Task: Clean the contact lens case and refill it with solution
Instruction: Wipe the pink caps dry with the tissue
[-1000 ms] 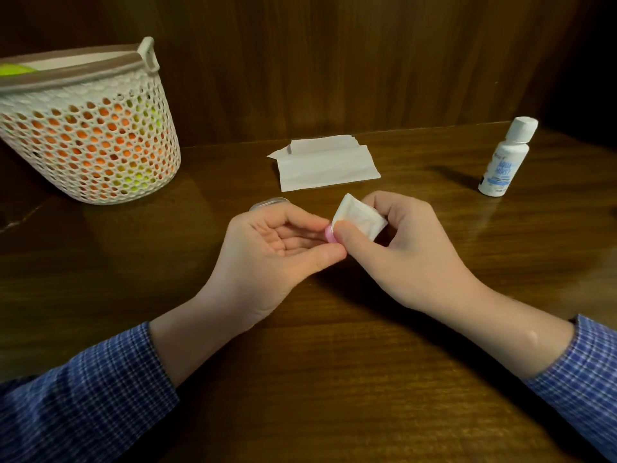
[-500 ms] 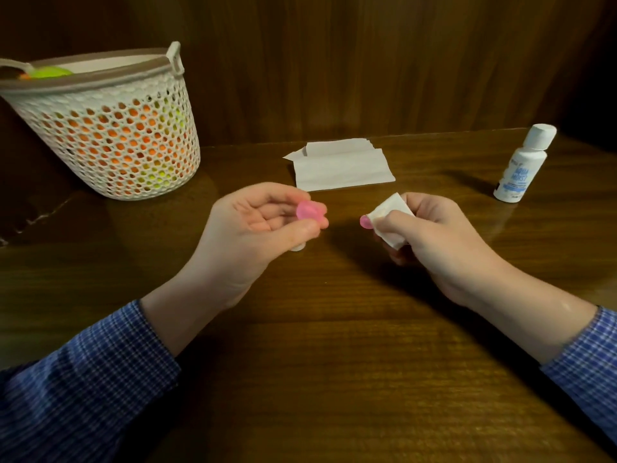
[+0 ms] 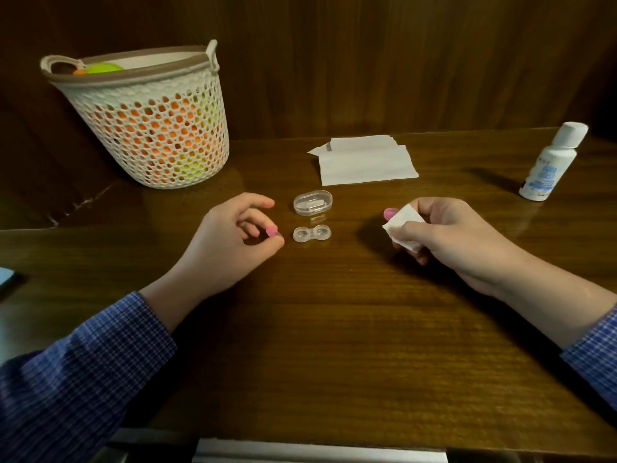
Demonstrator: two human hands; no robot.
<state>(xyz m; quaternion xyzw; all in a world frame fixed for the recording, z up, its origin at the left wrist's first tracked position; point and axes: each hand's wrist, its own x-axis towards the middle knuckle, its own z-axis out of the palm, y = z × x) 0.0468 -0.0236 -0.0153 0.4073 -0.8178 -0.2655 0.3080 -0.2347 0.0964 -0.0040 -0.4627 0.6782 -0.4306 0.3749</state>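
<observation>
— What do you have at the far left of the wooden table [image 3: 334, 345]?
— A white mesh basket [image 3: 157, 128], orange and green things [image 3: 100, 67] inside.
— And at your left edge?
— A blue object [image 3: 5, 277], mostly cut off.

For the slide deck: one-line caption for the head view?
Left hand pinches a pink cap; right hand holds tissue, second cap; open lens case between.
</observation>
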